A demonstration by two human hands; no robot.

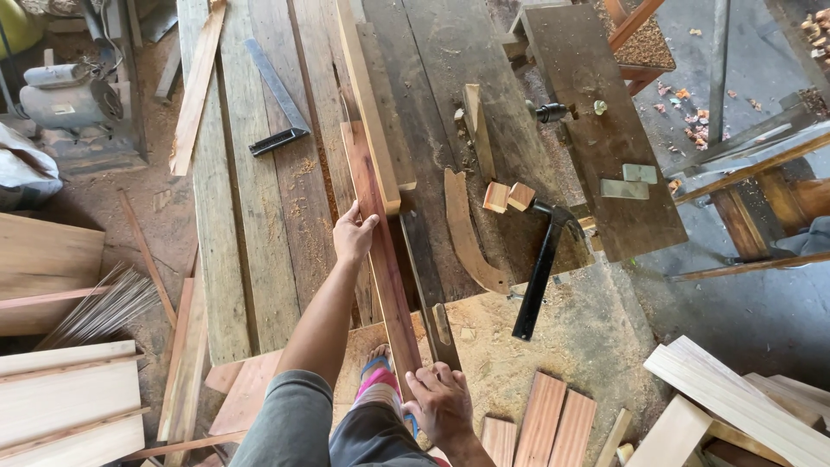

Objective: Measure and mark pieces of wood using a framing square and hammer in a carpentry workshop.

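Currently, strip: reddish wood strip (386,268) lies lengthwise along the workbench (259,199)
Left hand (353,233): fingers curled on its edge
Right hand (439,399): gripping the near end; best kept level, hammer (540,268) nearby

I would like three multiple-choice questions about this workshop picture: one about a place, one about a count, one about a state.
1. Where does the black hammer lie?
A. right of the reddish wooden strip
B. on the floor by the motor
C. in the left hand

2. How many small wooden blocks sit near the hammer's head?
A. none
B. two
C. five

3. How is the reddish wooden strip held?
A. by no hand
B. by one hand only
C. by both hands

Answers:
1 A, since the hammer rests on the workbench to the right of the strip.
2 B, since two pale blocks lie side by side.
3 C, since the left hand grips its middle and the right hand its near end.
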